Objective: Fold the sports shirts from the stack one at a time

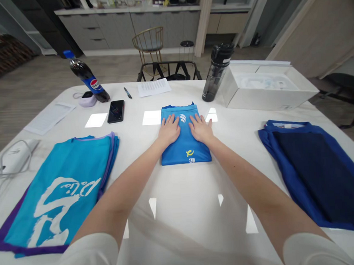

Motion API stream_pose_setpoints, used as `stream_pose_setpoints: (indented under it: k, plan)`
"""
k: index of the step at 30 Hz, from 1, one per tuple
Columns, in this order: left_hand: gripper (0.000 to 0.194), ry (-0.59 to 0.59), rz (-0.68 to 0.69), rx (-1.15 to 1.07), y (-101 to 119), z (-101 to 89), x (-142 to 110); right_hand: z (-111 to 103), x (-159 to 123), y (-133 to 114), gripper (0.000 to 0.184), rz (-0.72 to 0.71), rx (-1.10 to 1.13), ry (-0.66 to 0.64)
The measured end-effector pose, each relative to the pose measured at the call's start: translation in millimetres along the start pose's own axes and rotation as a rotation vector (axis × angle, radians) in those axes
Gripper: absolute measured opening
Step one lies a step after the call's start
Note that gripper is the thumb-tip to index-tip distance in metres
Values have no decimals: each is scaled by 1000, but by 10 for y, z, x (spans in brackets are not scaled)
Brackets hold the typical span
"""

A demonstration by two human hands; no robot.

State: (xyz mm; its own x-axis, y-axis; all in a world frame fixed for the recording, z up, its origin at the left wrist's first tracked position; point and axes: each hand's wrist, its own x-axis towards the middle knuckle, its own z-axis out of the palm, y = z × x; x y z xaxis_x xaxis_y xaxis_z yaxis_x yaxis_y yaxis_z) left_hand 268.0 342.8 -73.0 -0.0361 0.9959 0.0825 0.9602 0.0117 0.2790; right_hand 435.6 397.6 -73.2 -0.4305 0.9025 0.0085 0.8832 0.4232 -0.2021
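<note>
white table top (181,200), grey kitchen cabinets (122,28) beyond. you have both hands on the folded blue t-shirt (186,156): left hand (169,129) and right hand (200,128) lie flat, palms down, apart, fingers pointing away from you, neither gripping. white logo (182,118) sits between them. shirt lies straight ahead of you, long axis running directly away, collar at far end, yellow emblem (190,153) toward near end. both hands rest on its far half, one either side of that axis, neither clearly nearer. folded teal shirt (58,199) lies well off to your left, folded navy shirt (314,172) well off to your right.
</note>
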Motion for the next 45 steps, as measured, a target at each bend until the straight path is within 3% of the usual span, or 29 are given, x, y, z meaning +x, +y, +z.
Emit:
stream_pose_setpoints:
  k: [6,12,19,23,25,29,34,37,40,43,45]
  plan:
    - [55,27,4,-77,344,104,-462,74,-594,-265,56,-41,9,64]
    - [61,53,7,38,246,96,-901,39,-946,-51,61,31,-26,17]
    - [60,-23,191,66,287,36,-1423,58,-1413,-69,58,-185,-40,-42]
    - [57,-64,235,42,128,-84,-1728,-62,-1681,141,58,-126,-10,-94]
    - [49,-47,247,38,32,-167,-1865,-147,-1820,258,56,-116,19,-52]
    - [40,-4,235,119,-52,-271,-2002,-241,-2017,350,39,-151,30,66]
    - [36,-23,218,167,25,-333,-1977,-293,-2017,242,29,-124,-9,48]
    - [39,-112,265,119,79,-434,-2193,-402,-2228,201,26,-225,6,-54]
    - [41,-272,347,36,164,-591,-2731,-559,-2785,217,25,-356,141,-276]
    - [35,-439,370,-89,317,-774,-3344,-712,-3427,239,22,-396,286,-513]
    - [26,-505,370,-207,415,-881,-3577,-778,-3678,245,19,-380,383,-616]
